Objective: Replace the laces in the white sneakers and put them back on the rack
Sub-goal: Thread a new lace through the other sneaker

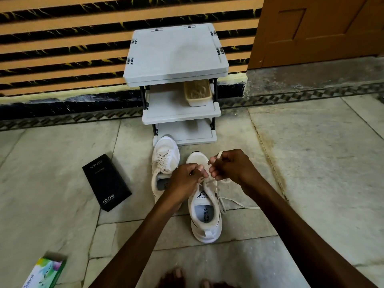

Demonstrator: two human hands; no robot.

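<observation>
A small pale basket (199, 102) sits at the right end of the middle shelf of the grey three-tier rack (176, 50), which stands against the striped wall. The basket holds a loose tangle of light, cord-like stuff; what it is cannot be made out. On the floor to the left lies a closed black box (107, 182) printed "vivo" and "120W". A green and white carton (45, 271) with its flap open is cut off by the lower left edge, so its contents stay out of sight.

Two white sneakers stand on the floor just in front of the rack, toes towards it. Both hands work over the right sneaker (204, 217). The left hand (188, 177) has its fingers curled and pinches the lace (219, 154) at the eyelets. The right hand (230, 166) is also curled tight, gripping the same lace between thumb and fingers, with a loop standing up above its knuckles. A free end trails off to the right across the floor tiles.

The left sneaker (165, 154) is laced, but the left hand and forearm cover its heel half. The hands hide the eyelets of the right sneaker, so how far the lacing runs cannot be told. Toes (176, 275) show at the bottom edge, partly cut off.
</observation>
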